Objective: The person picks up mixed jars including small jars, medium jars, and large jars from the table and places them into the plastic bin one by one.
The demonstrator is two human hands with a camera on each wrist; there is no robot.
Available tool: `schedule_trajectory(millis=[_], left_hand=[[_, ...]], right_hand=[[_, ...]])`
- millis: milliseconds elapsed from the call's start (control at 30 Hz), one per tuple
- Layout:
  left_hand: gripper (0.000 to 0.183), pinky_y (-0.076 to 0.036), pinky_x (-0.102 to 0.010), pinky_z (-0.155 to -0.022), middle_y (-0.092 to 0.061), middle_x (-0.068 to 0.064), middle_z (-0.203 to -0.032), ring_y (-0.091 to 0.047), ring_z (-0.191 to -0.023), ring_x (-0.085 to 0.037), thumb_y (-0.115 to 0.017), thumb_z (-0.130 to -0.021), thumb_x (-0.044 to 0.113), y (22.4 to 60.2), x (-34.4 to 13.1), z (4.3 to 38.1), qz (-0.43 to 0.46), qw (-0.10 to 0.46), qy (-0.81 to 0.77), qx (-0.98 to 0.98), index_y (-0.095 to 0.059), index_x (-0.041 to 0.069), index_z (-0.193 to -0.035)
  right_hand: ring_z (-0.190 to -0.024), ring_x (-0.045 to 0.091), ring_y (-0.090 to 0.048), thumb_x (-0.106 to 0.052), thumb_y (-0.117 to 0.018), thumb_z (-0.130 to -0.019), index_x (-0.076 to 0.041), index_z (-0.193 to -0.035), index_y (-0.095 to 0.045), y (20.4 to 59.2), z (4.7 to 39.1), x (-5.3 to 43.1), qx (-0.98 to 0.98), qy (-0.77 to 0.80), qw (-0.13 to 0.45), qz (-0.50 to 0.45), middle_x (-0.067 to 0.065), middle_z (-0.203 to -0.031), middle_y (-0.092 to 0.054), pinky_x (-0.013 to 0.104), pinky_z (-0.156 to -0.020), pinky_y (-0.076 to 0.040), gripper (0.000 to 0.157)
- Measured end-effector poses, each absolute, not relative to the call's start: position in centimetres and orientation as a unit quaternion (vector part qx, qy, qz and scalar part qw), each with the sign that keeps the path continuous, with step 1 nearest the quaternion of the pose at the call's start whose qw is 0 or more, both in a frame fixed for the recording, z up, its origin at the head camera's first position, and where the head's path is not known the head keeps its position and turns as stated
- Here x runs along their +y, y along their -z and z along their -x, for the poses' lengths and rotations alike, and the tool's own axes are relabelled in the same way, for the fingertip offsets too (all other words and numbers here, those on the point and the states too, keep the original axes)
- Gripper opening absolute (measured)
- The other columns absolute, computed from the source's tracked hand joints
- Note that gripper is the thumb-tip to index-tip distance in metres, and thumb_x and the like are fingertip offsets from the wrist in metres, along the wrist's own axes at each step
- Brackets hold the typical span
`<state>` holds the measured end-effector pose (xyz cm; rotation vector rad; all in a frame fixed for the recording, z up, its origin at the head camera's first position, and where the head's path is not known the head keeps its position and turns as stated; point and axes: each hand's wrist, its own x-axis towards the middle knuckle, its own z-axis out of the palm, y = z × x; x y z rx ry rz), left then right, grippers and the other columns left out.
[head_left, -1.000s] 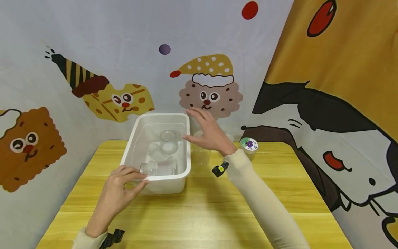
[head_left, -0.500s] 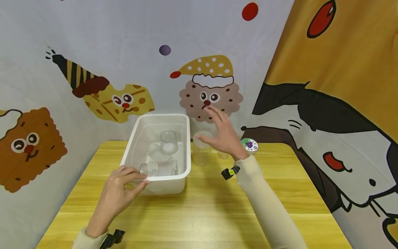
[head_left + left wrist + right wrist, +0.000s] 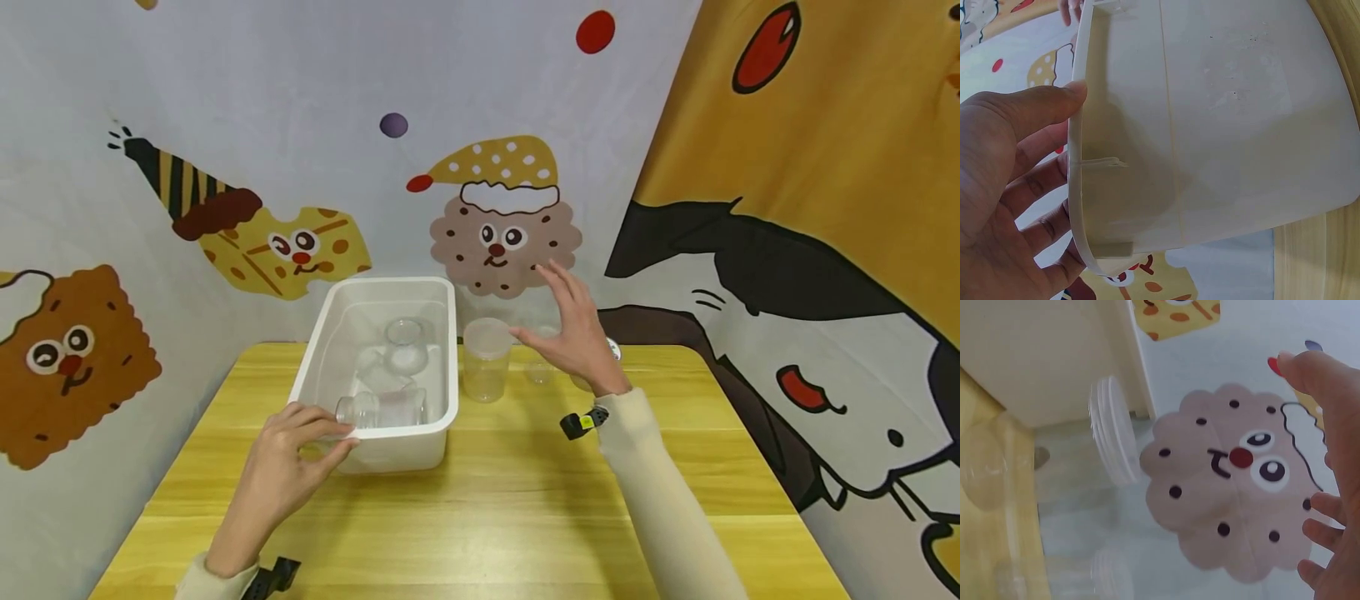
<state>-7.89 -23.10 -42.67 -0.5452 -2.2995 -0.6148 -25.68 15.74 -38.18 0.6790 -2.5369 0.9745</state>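
A white plastic tub (image 3: 393, 450) stands on the table with several clear jars inside. One clear jar (image 3: 401, 407) lies on its side by the near wall; another clear jar (image 3: 405, 332) is farther back. My left hand (image 3: 281, 467) pinches the tub's near rim, its thumb (image 3: 1054, 106) on the outer side. My right hand (image 3: 577, 333) is raised with spread fingers and holds nothing. Beside its thumb in the head view is a clear jar with a white lid (image 3: 1116, 431), standing right of the tub. A smaller clear jar (image 3: 539, 371) shows under the hand.
Behind my right hand, a jar with a printed lid (image 3: 615, 350) is mostly hidden. The wooden table (image 3: 480, 525) reaches back to a cloth backdrop (image 3: 315, 125) with cartoon figures.
My right hand has moved right, from beside the tub's rim to past the lidded jar, which now shows in full. It now covers most of the printed lid. The left hand stays on the rim.
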Motion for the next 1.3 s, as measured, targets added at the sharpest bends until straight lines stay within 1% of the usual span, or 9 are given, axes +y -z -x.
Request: schedule_trajectory(millis=[133,267,367,567,667,900,1067,1200,1300], left_hand=[[0.026,-0.045,-0.018,-0.075,-0.074,0.007,-0.084,-0.06,-0.078,-0.013,-0.097,-0.062,0.011,42.8,-23.1,7.9,0.211,0.346,0.237,-0.883,-0.082,0.018,-0.083],[0.027,-0.044,-0.019,-0.076,-0.074,0.007,-0.085,-0.06,-0.078,-0.013,-0.097,-0.062,0.011,42.9,-23.1,7.9,0.213,0.349,0.238,-0.881,-0.082,0.019,-0.083],[0.027,-0.044,-0.019,-0.076,-0.074,0.008,-0.085,-0.06,-0.078,-0.013,-0.096,-0.062,0.011,43.0,-23.2,7.9,0.212,0.349,0.239,-0.881,-0.082,0.019,-0.083],[0.027,-0.045,-0.019,-0.076,-0.074,0.008,-0.085,-0.06,-0.078,-0.013,-0.097,-0.062,0.011,43.0,-23.1,7.8,0.211,0.345,0.242,-0.882,-0.082,0.019,-0.083],[0.026,-0.045,-0.018,-0.075,-0.074,0.008,-0.084,-0.06,-0.078,-0.013,-0.097,-0.062,0.011,42.9,-23.2,7.8,0.211,0.344,0.242,-0.882,-0.082,0.018,-0.083],[0.026,-0.045,-0.02,-0.076,-0.074,0.007,-0.084,-0.061,-0.078,-0.014,-0.097,-0.062,0.011,42.9,-23.2,7.9,0.211,0.346,0.241,-0.882,-0.082,0.018,-0.082],[0.026,-0.045,-0.021,-0.077,-0.074,0.008,-0.084,-0.061,-0.078,-0.013,-0.097,-0.062,0.012,42.8,-23.3,7.9,0.206,0.344,0.237,-0.885,-0.082,0.019,-0.082],[0.026,-0.048,-0.027,-0.073,-0.074,0.008,-0.084,-0.061,-0.078,-0.013,-0.096,-0.062,0.012,42.7,-23.2,7.9,0.207,0.343,0.235,-0.886,-0.082,0.019,-0.083],[0.025,-0.049,-0.031,-0.071,-0.073,0.008,-0.084,-0.061,-0.078,-0.012,-0.096,-0.063,0.013,42.6,-23.1,7.8,0.204,0.339,0.233,-0.888,-0.082,0.019,-0.082]], right_hand=[[-0.157,0.029,-0.02,-0.051,-0.082,-0.083,-0.039,-0.161,-0.026,38.7,25.9,16.9,-0.894,-0.337,0.181,-0.235,-0.008,-0.171,-0.017,0.067,-0.12,-0.025,0.097],[-0.157,0.033,-0.019,-0.046,-0.084,-0.083,-0.034,-0.162,-0.027,39.2,26.0,17.9,-0.893,-0.336,0.187,-0.232,0.003,-0.172,-0.02,0.069,-0.12,-0.02,0.098],[-0.157,0.036,-0.019,-0.044,-0.083,-0.084,-0.031,-0.162,-0.028,39.5,26.1,18.6,-0.893,-0.337,0.19,-0.228,0.009,-0.171,-0.021,0.072,-0.119,-0.019,0.097],[-0.158,0.037,-0.016,-0.044,-0.082,-0.085,-0.034,-0.163,-0.024,40.3,26.2,20.2,-0.898,-0.347,0.179,-0.202,0.007,-0.172,-0.017,0.074,-0.119,-0.015,0.097],[-0.158,0.037,-0.014,-0.046,-0.082,-0.085,-0.036,-0.163,-0.023,40.9,26.3,21.1,-0.902,-0.349,0.172,-0.186,0.006,-0.172,-0.015,0.073,-0.119,-0.015,0.098],[-0.155,0.042,-0.017,-0.046,-0.08,-0.087,-0.029,-0.164,-0.023,42.3,26.9,23.2,-0.907,-0.35,0.165,-0.165,0.008,-0.172,-0.017,0.073,-0.118,-0.019,0.097],[-0.156,0.043,-0.015,-0.048,-0.079,-0.088,-0.026,-0.164,-0.022,43.3,26.8,24.5,-0.91,-0.363,0.138,-0.142,0.009,-0.172,-0.016,0.074,-0.116,-0.022,0.098],[-0.157,0.042,-0.013,-0.05,-0.077,-0.089,-0.026,-0.165,-0.019,43.9,26.5,25.6,-0.911,-0.376,0.118,-0.12,0.007,-0.173,-0.013,0.075,-0.115,-0.023,0.099],[-0.157,0.043,-0.012,-0.053,-0.075,-0.09,-0.029,-0.165,-0.015,44.5,26.6,26.3,-0.914,-0.38,0.102,-0.102,0.007,-0.173,-0.011,0.076,-0.115,-0.023,0.1]])
